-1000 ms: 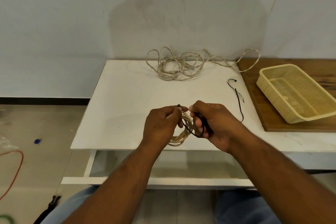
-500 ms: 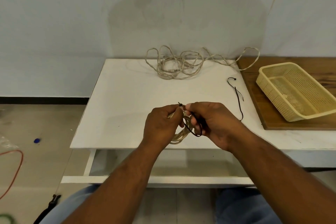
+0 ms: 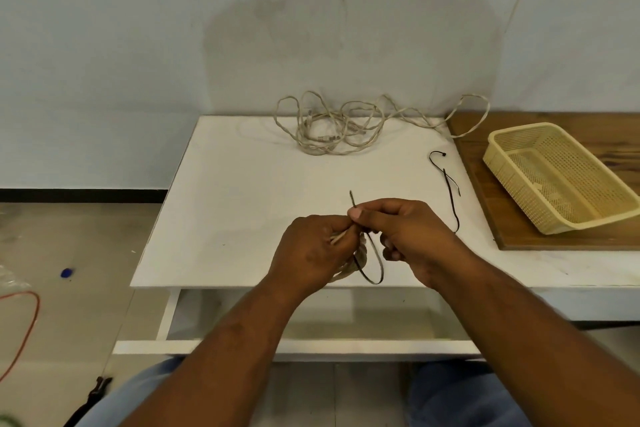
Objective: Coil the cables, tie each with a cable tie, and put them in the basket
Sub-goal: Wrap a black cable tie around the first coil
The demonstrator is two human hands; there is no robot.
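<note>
Together, the left hand (image 3: 313, 250) clamps a coiled beige twisted cable (image 3: 349, 270) while the right hand (image 3: 405, 230) pinches a thin, glossy black cable tie (image 3: 375, 262) looped around it.

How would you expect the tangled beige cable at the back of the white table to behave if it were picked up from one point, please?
The tangled beige cable would probably hang floppy, since it lies in loose, irregular loops. Those loops cross each other, so it may lift as a snagged clump. One strand runs onto the wooden board, so that end would likely drag behind.
</note>
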